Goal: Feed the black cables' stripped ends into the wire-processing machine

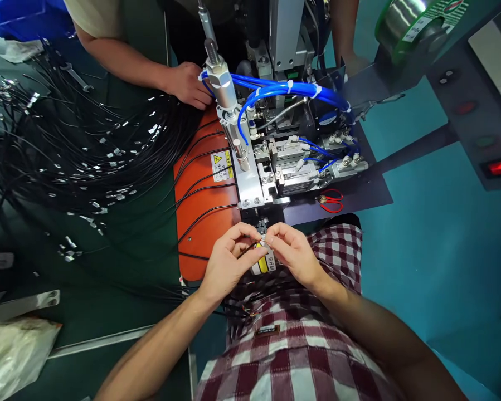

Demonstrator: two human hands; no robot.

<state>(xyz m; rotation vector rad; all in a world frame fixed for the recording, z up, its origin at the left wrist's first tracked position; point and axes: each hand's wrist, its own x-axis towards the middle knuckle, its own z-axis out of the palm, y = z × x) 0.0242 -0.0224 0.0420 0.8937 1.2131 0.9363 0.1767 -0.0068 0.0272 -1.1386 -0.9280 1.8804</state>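
My left hand (229, 257) and my right hand (291, 252) meet just in front of a small metal machine (271, 167). The left fingers pinch the end of a thin black cable (244, 252). The right fingertips pinch a tiny silver connector (265, 239) at that cable's tip. Both hands hover over the machine's front slot and a yellow warning label (263, 263). An orange plate (202, 206) lies under several black cables running left.
A large heap of black cables with silver ends (78, 150) covers the green table at left. Another person's hand (189, 83) rests beyond the machine. Blue air hoses (287, 89), red-handled snips (331, 201), a solder spool (404, 19) and a plastic bag (11, 351) are nearby.
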